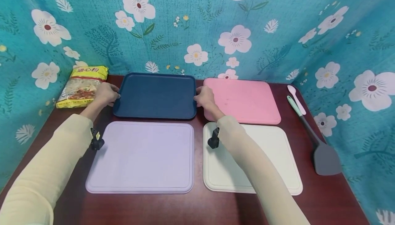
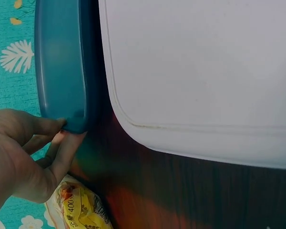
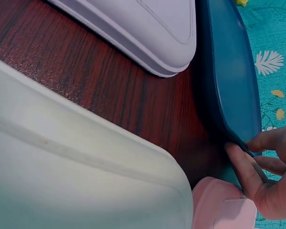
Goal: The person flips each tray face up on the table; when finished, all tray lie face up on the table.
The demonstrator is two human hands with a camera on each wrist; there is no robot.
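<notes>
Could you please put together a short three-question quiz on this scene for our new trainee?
1. What are the left hand and the right hand both gripping?
2. True or false: the yellow packet lies nearer the left hand than the right hand.
3. Fill in the blank: beside the handle of the spatula lies a small ____.

Key:
1. The dark blue tray.
2. True.
3. Spoon.

Dark red-brown table set with coloured trays

The wooden table (image 1: 216, 207) carries a purple tray (image 1: 142, 156) at near left and a white tray (image 1: 274, 151) at near right, with a pink tray (image 1: 242, 100) behind the white one. A yellow-ended food bag (image 1: 81, 86) lies at the far left. Along the right side, a small spoon (image 1: 297, 100) lies just beside a grey spatula (image 1: 312, 134) with a green handle end.
</notes>
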